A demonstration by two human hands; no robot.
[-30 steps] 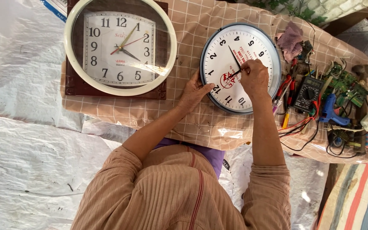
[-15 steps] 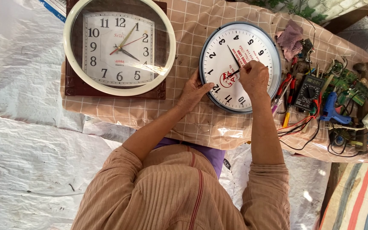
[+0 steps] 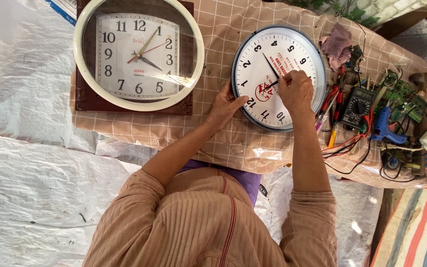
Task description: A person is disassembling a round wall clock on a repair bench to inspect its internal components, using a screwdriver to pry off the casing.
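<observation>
Round white wall clock (image 3: 277, 54), dark-rimmed, flat on checked cloth (image 3: 213, 133). Left hand (image 3: 226, 106) open, steadying rim. Right hand (image 3: 296, 89) pinched on clock hand (image 3: 272, 66) (fingertips hide the hub).

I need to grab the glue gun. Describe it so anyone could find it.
Start at the round clock under the hands, then move right past the black multimeter. The glue gun lies just beyond it among the wires: the only blue, pistol-shaped tool there.
</observation>
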